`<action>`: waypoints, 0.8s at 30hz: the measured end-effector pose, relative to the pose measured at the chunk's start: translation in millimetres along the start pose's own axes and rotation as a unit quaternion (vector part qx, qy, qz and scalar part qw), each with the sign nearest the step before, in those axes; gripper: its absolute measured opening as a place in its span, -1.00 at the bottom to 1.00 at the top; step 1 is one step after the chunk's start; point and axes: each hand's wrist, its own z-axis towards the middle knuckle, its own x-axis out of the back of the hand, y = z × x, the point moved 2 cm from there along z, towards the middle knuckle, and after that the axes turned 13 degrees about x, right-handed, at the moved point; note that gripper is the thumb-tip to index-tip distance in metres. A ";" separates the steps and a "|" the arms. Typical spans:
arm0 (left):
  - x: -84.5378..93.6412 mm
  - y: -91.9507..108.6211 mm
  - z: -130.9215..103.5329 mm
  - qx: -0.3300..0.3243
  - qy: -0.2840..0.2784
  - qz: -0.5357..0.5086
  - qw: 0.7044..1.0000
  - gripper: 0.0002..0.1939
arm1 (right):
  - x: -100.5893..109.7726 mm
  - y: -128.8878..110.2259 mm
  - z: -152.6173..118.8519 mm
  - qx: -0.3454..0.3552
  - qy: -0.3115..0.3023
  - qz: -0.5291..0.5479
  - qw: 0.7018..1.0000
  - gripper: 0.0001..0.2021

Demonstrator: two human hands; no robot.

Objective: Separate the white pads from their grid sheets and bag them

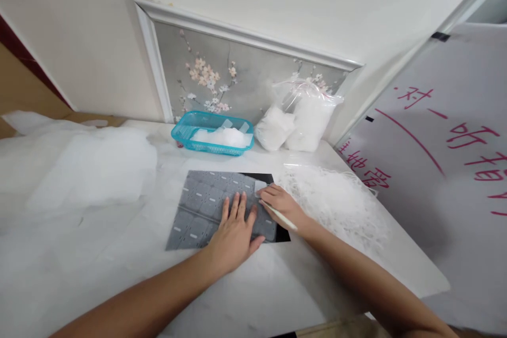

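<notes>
Grey patterned sheet (pixel 202 195) could be skewing if the left hand (pixel 232 238), fingers wide, is bracing weakly, the right hand (pixel 285 206) pinching a pale stick (pixel 283 218).

Left hand (pixel 234 235): palm down, flat, fingers spread and pointing forward, thumb out to the right. Right hand (pixel 280 205): fingers curled together in a pinch, just beside left fingertips. Both forearms bare, angled inward from the lower corners; wrists apart, hands near each other.
</notes>
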 end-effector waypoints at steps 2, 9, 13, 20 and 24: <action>1.3 -2.1 0.3 0.000 0.013 -0.019 1.000 -0.32 | 7.2 1.2 1.3 -0.040 0.054 0.055 0.996 -0.84; 10.0 -13.0 15.5 -0.040 0.104 -0.118 0.987 -0.72 | 18.0 -35.3 -2.4 -0.062 0.100 0.225 0.967 -0.76; 13.4 -11.6 15.1 -0.081 0.034 -0.157 0.984 -0.77 | 18.0 -50.3 -8.2 -0.072 0.060 0.298 0.950 -0.80; 22.3 -10.9 15.5 -0.044 -0.017 -0.126 0.991 -0.75 | 23.8 -42.3 -21.8 -0.088 0.096 0.328 0.936 -0.89; 29.9 -18.1 12.1 -0.027 -0.030 -0.056 0.998 -0.76 | 32.8 -10.9 -27.7 -0.205 0.160 0.291 0.921 -0.85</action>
